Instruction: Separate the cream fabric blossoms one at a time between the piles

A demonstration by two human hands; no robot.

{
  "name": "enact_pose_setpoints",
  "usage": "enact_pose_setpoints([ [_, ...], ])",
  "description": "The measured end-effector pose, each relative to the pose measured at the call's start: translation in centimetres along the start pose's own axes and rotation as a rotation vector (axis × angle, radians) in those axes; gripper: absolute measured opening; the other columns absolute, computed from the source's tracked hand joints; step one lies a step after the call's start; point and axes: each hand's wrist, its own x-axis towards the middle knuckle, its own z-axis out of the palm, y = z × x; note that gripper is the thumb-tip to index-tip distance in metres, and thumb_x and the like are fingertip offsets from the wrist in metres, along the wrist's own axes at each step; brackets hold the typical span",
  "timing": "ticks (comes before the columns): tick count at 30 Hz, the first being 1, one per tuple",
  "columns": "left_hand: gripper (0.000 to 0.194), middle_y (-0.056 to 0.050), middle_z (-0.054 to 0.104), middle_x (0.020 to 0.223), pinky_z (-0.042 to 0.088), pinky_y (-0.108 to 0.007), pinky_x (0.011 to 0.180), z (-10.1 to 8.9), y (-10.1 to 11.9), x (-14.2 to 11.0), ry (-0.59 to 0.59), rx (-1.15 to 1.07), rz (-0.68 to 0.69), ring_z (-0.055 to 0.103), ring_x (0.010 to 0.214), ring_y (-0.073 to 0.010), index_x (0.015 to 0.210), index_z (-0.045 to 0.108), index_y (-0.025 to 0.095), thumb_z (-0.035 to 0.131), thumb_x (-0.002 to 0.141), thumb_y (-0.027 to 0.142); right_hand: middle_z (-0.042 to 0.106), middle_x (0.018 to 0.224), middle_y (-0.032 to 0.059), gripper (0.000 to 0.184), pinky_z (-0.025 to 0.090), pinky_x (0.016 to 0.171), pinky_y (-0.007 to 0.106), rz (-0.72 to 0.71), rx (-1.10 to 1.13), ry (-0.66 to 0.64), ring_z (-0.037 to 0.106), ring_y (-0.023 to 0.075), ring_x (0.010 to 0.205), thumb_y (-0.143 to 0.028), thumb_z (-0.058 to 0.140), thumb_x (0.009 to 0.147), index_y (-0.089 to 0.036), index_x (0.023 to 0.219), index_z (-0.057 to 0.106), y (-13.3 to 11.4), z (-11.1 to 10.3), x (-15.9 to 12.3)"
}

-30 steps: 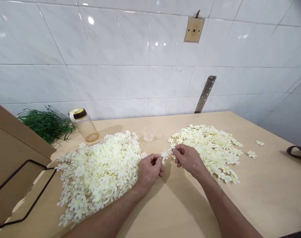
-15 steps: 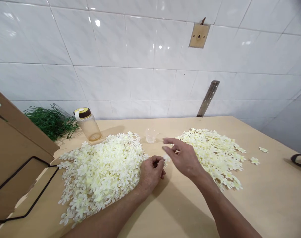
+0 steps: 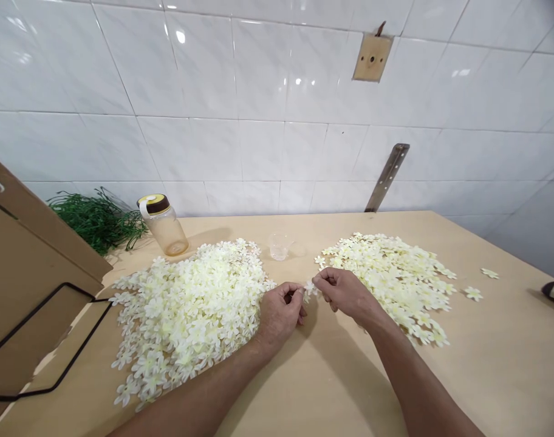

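Between my two hands is a small white artificial flower (image 3: 310,289). My left hand (image 3: 281,312) pinches its left side with thumb and forefinger. On the other side, the closed fingertips of my right hand (image 3: 345,294) meet the flower's right edge. A large heap of pale artificial flowers (image 3: 199,303) lies beside my left hand, partly behind that forearm. To the right, behind my right wrist, spreads a flatter pile of yellowish-white flowers (image 3: 390,273). Just beyond my hands stands a small clear plastic cup (image 3: 278,247).
A plastic bottle (image 3: 165,227) with a brown and yellow lid stands at the back left beside green artificial stems (image 3: 95,218). A cardboard box (image 3: 35,273) and a black metal frame (image 3: 76,328) occupy the left edge. Two loose flowers (image 3: 473,294) lie at right.
My right hand has lowered, and its spread fingers have closed at the flower's edge. My left hand has kept its pinch. The view has shifted slightly.
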Motion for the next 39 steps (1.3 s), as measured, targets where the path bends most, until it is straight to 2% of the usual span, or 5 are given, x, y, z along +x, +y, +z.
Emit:
enact_pose_setpoints([
  [7,0.018,0.003,0.059,0.051,0.045,-0.02,0.04,0.0,-0.4,-0.1,-0.038,-0.036,0.018,0.052,0.039,-0.01,0.087,0.065,0.017,0.056,0.081,0.031,0.063,0.06,-0.0003,0.022,0.043,0.047,0.02,-0.142,-0.137,0.218,0.057,0.0118,0.051,-0.035,0.055,0.083,-0.019,0.071,0.065,-4.0,0.3,-0.1],
  [12,0.008,0.002,0.056,0.05,0.042,-0.019,0.039,-0.3,0.0,-0.4,0.002,0.006,0.08,0.053,0.04,-0.0108,0.077,0.06,0.016,0.06,0.076,0.023,0.071,0.109,0.0033,0.027,0.053,0.069,0.026,-0.53,0.025,-0.074,0.067,0.0152,0.079,-0.037,0.061,0.085,-0.024,0.106,0.07,-8.3,3.3,-0.5],
  [18,0.021,0.002,0.061,0.059,0.046,-0.021,0.04,0.0,-0.2,0.1,-0.019,-0.17,0.062,0.054,0.043,-0.0112,0.094,0.059,0.016,0.062,0.079,0.031,0.07,0.073,0.0004,0.018,0.047,0.062,0.027,-0.274,-0.235,0.305,0.063,0.0158,0.067,-0.035,0.057,0.085,-0.021,0.078,0.067,-3.2,1.7,-0.8],
  [23,0.02,0.002,0.062,0.057,0.048,-0.023,0.042,0.0,-0.8,0.5,-0.001,-0.142,0.072,0.055,0.042,-0.012,0.094,0.059,0.017,0.061,0.081,0.031,0.067,0.068,0.0003,0.019,0.044,0.059,0.026,-0.24,-0.298,0.229,0.061,0.0163,0.063,-0.039,0.059,0.083,-0.021,0.077,0.064,-0.1,1.9,-1.8],
  [39,0.025,-0.004,0.068,0.061,0.056,-0.027,0.056,-0.3,-0.8,0.8,-0.029,-0.261,0.056,0.065,0.054,-0.0155,0.089,0.062,0.013,0.068,0.078,0.034,0.069,0.067,0.0016,0.024,0.04,0.059,0.025,-0.254,-0.34,0.266,0.06,0.0162,0.06,-0.032,0.052,0.086,-0.022,0.076,0.071,0.6,2.7,-1.8],
])
